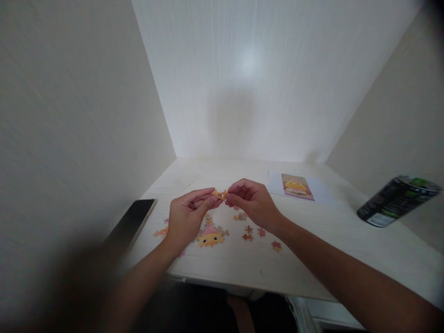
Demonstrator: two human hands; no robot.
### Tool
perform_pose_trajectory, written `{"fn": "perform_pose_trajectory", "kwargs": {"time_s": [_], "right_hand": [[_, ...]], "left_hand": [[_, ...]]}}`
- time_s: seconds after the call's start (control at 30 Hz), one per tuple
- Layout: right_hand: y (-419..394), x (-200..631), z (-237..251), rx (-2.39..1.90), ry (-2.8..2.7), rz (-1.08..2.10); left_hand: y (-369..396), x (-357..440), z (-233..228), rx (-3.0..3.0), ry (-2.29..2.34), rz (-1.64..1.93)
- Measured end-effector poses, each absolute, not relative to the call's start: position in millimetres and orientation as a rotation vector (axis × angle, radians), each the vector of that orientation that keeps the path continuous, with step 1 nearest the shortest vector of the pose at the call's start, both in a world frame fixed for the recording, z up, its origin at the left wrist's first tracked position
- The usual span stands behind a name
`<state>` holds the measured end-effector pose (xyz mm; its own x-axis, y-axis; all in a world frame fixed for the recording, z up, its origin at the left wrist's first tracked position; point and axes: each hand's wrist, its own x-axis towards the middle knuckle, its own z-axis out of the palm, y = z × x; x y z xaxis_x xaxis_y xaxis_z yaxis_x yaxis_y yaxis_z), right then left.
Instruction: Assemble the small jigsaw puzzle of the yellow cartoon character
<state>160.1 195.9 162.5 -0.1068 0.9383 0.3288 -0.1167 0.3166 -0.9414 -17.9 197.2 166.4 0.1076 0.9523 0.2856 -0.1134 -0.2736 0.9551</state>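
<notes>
White panels (222, 55) around fine fingerwork

Pale table (239, 266) below; above it, the left hand (183, 217) and right hand (255, 202) sit close, thumbs and fingertips clamped on small jigsaw pieces (224, 196) (joined or not, I cannot tell). They look light, stiff, with knobs that could bend; edges seem the best hold.

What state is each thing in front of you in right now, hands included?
Held puzzle pieces: pinched between both hands; joined or not, can't tell.
Left hand: fingers closed on them.
Right hand: fingers closed on them.
Face section: partly assembled, both eyes showing.
Loose pieces: scattered.
Picture card: flat, image up.
Phone: lying flat, screen dark.
Can: upright; opened or not, can't tell.
</notes>
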Motion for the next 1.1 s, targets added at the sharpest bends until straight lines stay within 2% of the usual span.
{"fn": "perform_pose_trajectory", "kwargs": {"time_s": [0.63, 0.87, 1.0, 1.1], "right_hand": [[204.0, 162.3, 153.8, -0.838, -1.416, 1.178], [203.1, 172.2, 151.6, -1.075, -1.676, 1.448], [198.6, 177.2, 148.0, -1.132, -1.909, 1.516], [195.2, 178.2, 147.1, -1.169, -2.01, 1.535]], "left_hand": [[199.0, -17.1, 165.4, 1.476, 0.983, 1.259], [223.4, -44.9, 160.1, 1.964, 1.027, 0.845], [229.2, -54.3, 155.6, 2.241, 0.872, 0.507], [228.6, -53.3, 154.0, 2.332, 0.846, 0.398]]}}
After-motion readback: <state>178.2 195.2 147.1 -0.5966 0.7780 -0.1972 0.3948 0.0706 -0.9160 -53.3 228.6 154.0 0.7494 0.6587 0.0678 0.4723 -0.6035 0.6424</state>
